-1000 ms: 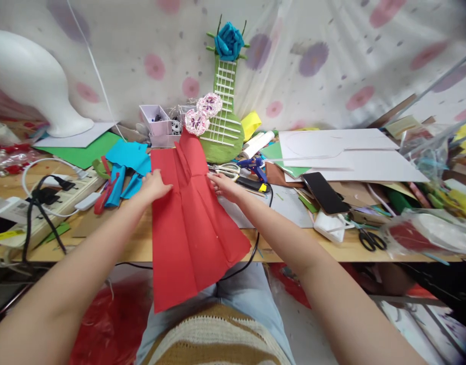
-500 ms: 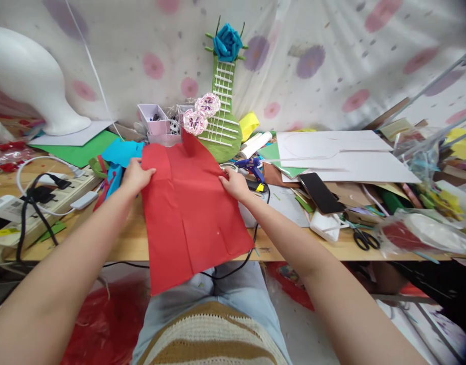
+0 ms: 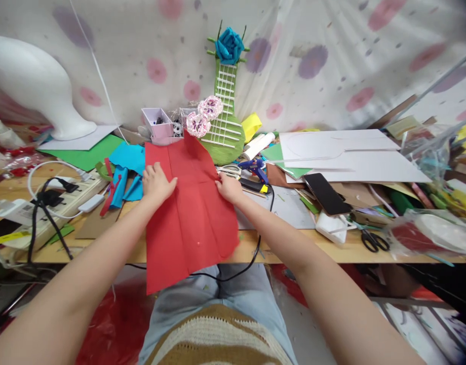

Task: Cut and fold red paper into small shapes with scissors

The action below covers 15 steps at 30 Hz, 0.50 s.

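A creased red paper sheet (image 3: pixel 191 218) lies over the front of the bench, its lower edge hanging above my lap. My left hand (image 3: pixel 156 185) rests on the sheet's upper left part, palm down with fingers spread. At the right edge, my right hand (image 3: pixel 230 188) pinches the sheet between thumb and fingers; the fingertips are partly hidden. Behind the sheet leans a green guitar-shaped craft piece (image 3: pixel 229 124) with white strings, topped by a blue paper flower (image 3: pixel 229 45). Two pink-white flowers (image 3: pixel 204 116) sit against its left side.
Right of the sheet are a blue glue gun (image 3: pixel 255 170), a yellow-black cutter (image 3: pixel 254 186), a phone (image 3: pixel 327 193) and black scissors (image 3: pixel 374 241). Blue scraps (image 3: pixel 127 157) and a power strip (image 3: pixel 71 203) lie left. A black cable (image 3: pixel 256 253) loops over the front edge.
My left hand has shifted from the sheet's left edge rightward onto its surface, fingers now spread. The sheet's lower right corner has drawn in to the left. My right hand stays at the right edge.
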{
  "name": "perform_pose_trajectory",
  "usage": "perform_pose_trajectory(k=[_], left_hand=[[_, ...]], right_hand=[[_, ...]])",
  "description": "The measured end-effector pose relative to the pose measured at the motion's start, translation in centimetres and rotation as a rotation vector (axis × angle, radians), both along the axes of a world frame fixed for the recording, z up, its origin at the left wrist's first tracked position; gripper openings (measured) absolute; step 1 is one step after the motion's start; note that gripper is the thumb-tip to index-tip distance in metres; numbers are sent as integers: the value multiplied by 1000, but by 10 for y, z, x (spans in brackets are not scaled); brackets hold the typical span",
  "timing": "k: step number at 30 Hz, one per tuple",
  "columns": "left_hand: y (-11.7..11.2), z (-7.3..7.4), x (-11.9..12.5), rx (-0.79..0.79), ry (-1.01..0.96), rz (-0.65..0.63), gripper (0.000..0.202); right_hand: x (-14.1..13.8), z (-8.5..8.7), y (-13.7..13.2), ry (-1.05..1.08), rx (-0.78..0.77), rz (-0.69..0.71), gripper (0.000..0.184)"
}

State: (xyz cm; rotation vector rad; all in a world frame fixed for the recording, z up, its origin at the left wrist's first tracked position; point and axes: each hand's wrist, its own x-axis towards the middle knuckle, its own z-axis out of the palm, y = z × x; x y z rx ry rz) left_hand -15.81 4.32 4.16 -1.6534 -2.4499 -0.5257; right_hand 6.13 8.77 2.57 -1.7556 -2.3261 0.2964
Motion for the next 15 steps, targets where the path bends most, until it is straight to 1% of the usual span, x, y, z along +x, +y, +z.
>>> perform_pose_trajectory(k=[2, 4, 6, 8, 11, 13, 14, 15], left_hand=[[1, -2, 9, -99, 14, -1, 73], [4, 0, 15, -194, 0, 34, 74], [6, 4, 18, -271, -41, 66, 74], [7, 12, 16, -307, -79, 70, 70], [5, 26, 2, -260, -124, 49, 65], [2, 33, -16, -191, -184, 33, 66], [-1, 35, -28, -161, -234, 31, 66], [-3, 35, -40, -134, -283, 56, 67]], right_hand=[[1, 3, 0, 1, 3, 1, 31], [3, 7, 0, -1, 5, 7, 30], [5, 12, -1, -10, 17, 25, 29], [7, 15, -1, -20, 32, 46, 29], [12, 20, 2, -19, 50, 49, 27], [16, 22, 4, -12, 60, 34, 26], [19, 24, 6, -12, 67, 25, 26], [22, 25, 7, -14, 76, 15, 25]])
